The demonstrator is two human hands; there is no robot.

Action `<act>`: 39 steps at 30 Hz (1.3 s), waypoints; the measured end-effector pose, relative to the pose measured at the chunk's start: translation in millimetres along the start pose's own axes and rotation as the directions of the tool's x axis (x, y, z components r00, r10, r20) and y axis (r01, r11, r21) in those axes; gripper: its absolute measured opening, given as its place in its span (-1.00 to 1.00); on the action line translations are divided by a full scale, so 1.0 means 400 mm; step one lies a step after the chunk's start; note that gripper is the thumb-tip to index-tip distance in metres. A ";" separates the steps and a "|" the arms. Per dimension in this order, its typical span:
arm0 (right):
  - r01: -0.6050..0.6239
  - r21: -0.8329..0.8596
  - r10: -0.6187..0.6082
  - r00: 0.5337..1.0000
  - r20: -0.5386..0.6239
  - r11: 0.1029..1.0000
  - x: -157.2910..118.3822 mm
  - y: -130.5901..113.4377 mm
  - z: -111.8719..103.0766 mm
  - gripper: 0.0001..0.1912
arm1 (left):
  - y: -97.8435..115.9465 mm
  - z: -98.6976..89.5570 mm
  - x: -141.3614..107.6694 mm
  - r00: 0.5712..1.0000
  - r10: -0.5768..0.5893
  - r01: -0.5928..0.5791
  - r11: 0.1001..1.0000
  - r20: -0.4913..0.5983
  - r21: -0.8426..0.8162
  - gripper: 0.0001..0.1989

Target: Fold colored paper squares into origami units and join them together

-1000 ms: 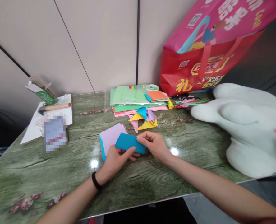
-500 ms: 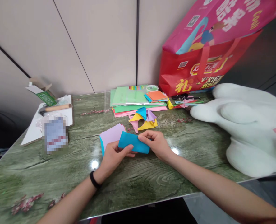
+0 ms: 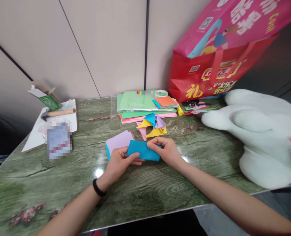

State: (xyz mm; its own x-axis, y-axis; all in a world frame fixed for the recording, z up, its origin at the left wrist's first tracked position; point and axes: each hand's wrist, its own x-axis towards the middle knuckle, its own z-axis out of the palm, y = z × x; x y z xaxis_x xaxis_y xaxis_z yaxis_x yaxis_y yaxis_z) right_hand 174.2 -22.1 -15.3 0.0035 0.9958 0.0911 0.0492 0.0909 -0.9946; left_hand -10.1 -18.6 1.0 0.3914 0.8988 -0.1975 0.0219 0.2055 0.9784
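Note:
A blue sheet of paper, folded into a rectangle (image 3: 145, 151), is held between both hands above the table. My left hand (image 3: 123, 158) grips its left end, thumb on the front face and fingers behind. At the upper right part, my right hand (image 3: 165, 150) pinches the paper between thumb and fingers. Behind the left hand lies a small stack of coloured paper with a lilac sheet (image 3: 119, 141) on top. Just beyond the blue paper rests a ring of folded paper pieces (image 3: 157, 131) in blue, yellow, lilac and pink.
Farther back is a pile of coloured paper (image 3: 133, 102) with orange squares (image 3: 167, 101) on it. Red and pink bags (image 3: 202, 77) stand at the back right. A white plush toy (image 3: 256, 127) covers the right side. At left are a hammer (image 3: 59, 113) and an open box (image 3: 47, 99).
Both hands still hold the blue folded paper, which sits slightly more level and a touch farther right in view. The whole view has shifted a little.

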 end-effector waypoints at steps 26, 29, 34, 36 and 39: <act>0.029 -0.100 -0.028 0.999 0.017 0.995 0.013 0.003 -0.018 -0.78 | -0.002 -0.016 0.012 1.000 0.010 -0.013 0.997 0.029 0.082 -0.65; 0.033 -0.117 -0.031 0.999 0.021 0.993 0.012 0.002 -0.018 -0.78 | 0.003 -0.012 0.007 0.997 0.076 -0.079 0.990 0.023 0.119 -0.63; 0.064 -0.204 -0.051 0.996 0.069 0.977 0.007 -0.003 -0.014 -0.81 | 0.008 -0.006 0.001 0.965 0.261 -0.256 0.955 -0.013 0.153 -0.39; 0.067 -0.243 -0.042 0.993 0.109 0.968 0.003 -0.005 -0.010 -0.81 | 0.005 -0.009 0.002 0.967 0.254 -0.244 0.943 -0.016 0.228 -0.47; 0.063 -0.274 -0.019 0.987 0.159 0.960 -0.003 -0.007 -0.004 -0.80 | 0.005 -0.013 0.003 0.970 0.243 -0.217 0.901 -0.020 0.376 -0.60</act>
State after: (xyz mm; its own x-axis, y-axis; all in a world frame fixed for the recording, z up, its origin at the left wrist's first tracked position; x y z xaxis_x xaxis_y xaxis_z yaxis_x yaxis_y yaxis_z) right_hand 175.6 -23.4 -12.7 -0.1567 0.9824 0.1013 0.3215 0.1477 -0.9353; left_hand -14.3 -15.2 2.3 0.3662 0.9295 0.0446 0.2808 -0.1561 0.9470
